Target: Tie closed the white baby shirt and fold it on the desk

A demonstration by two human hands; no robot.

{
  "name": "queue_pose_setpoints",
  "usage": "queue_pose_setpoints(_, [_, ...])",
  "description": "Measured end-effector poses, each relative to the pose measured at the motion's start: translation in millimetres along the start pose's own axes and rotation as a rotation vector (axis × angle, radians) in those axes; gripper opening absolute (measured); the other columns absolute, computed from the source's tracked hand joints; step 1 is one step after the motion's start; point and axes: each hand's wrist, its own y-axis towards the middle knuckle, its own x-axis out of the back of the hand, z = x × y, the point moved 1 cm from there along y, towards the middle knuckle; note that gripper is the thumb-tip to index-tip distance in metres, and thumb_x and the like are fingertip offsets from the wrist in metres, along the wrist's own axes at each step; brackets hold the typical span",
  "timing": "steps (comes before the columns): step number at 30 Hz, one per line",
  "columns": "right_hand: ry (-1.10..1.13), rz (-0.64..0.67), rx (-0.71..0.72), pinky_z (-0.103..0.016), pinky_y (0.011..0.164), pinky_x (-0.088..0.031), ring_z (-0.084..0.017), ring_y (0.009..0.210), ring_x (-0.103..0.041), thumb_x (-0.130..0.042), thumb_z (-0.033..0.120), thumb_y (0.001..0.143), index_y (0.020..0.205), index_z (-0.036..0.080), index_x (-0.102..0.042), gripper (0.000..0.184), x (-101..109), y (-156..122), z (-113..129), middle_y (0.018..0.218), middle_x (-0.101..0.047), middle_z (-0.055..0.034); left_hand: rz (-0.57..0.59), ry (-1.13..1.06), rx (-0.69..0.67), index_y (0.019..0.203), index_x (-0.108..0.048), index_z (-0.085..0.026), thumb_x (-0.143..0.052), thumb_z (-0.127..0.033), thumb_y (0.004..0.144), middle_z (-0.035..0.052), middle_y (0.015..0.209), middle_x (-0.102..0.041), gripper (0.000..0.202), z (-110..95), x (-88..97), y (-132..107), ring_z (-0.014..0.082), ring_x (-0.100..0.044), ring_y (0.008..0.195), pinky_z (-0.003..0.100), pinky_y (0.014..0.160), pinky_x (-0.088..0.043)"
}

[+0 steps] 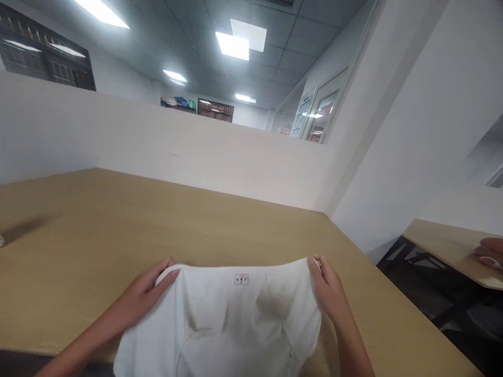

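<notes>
Room over the wood-toned tabletop (176,214)
Passage lies beyond the white garment (247,335); a white partition (220,157) bars the far side.

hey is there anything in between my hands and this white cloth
Nothing visible: your left hand and right hand both grip the white cloth directly, near opposite ends of its upper edge.
</notes>
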Motion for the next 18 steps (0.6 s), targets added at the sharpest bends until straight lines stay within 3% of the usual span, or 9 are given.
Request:
queue_pose_setpoints(2, [-0.07, 0.068, -0.008, -0.027, 0.068, -0.04, -0.019, 0.074, -0.053, -0.045, 0.062, 0.092, 0.091, 0.017, -0.053, 0.046, -15, 30, -21, 0.081, -0.059, -0.0042, 0.032, 0.097, 0.013, 0.097, -0.058, -0.02, -0.039, -0.064, 0.099, 0.0024, 0.099, -0.065, 0.047, 1, -1.6, 26, 0.0206, -0.059, 0.099, 0.025, 0.087, -0.043])
queue_pose_setpoints(6, [-0.142, 0.03, -0.07, -0.03, 0.073, -0.038, -0.022, 0.081, -0.056, -0.044, 0.053, 0.087, 0.083, 0.018, -0.054, 0.037, -58, 88, -69, 0.084, -0.063, -0.0088, 0.042, 0.471, 0.023, 0.087, -0.061, -0.02, -0.034, -0.052, 0.102, 0.004, 0.093, -0.069, 0.044, 17, -14.5, 96, 0.0222, -0.063, 0.088, 0.028, 0.078, -0.04])
queue_pose_setpoints(10, [-0.129, 0.007, -0.113, -0.03, 0.074, -0.038, -0.022, 0.081, -0.055, -0.048, 0.049, 0.084, 0.082, 0.017, -0.054, 0.032, -91, 116, -109, 0.084, -0.063, -0.01, 0.028, 0.654, 0.072, 0.085, -0.061, -0.019, -0.028, -0.041, 0.103, 0.0069, 0.098, -0.071, 0.043, 37, -32.5, 155, 0.0225, -0.065, 0.094, 0.029, 0.077, -0.04])
queue_pose_setpoints(13, [-0.04, 0.088, -0.128, -0.029, 0.073, -0.042, -0.022, 0.083, -0.059, -0.056, 0.055, 0.081, 0.094, 0.014, -0.061, 0.043, -93, 120, -127, 0.089, -0.066, -0.0106, 0.003, 0.7, 0.087, 0.094, -0.061, -0.018, -0.024, -0.038, 0.104, 0.0099, 0.105, -0.07, 0.044, 45, -40.6, 180, 0.0241, -0.065, 0.099, 0.03, 0.08, -0.042])
queue_pose_setpoints(16, [0.068, 0.257, -0.126, -0.027, 0.07, -0.046, -0.021, 0.082, -0.062, -0.065, 0.056, 0.074, 0.112, 0.01, -0.065, 0.059, -81, 116, -135, 0.094, -0.068, -0.0107, -0.038, 0.775, 0.129, 0.11, -0.059, -0.015, -0.02, -0.038, 0.105, 0.0162, 0.104, -0.069, 0.046, 50, -45.2, 192, 0.0309, -0.066, 0.098, 0.036, 0.081, -0.044])
queue_pose_setpoints(18, [0.099, 0.338, -0.112, -0.027, 0.069, -0.047, -0.021, 0.081, -0.063, -0.069, 0.053, 0.071, 0.113, 0.009, -0.068, 0.061, -72, 115, -139, 0.094, -0.069, -0.011, -0.058, 0.82, 0.146, 0.12, -0.056, -0.014, -0.018, -0.038, 0.105, 0.0193, 0.102, -0.068, 0.048, 53, -48.0, 198, 0.0348, -0.066, 0.097, 0.04, 0.082, -0.045])
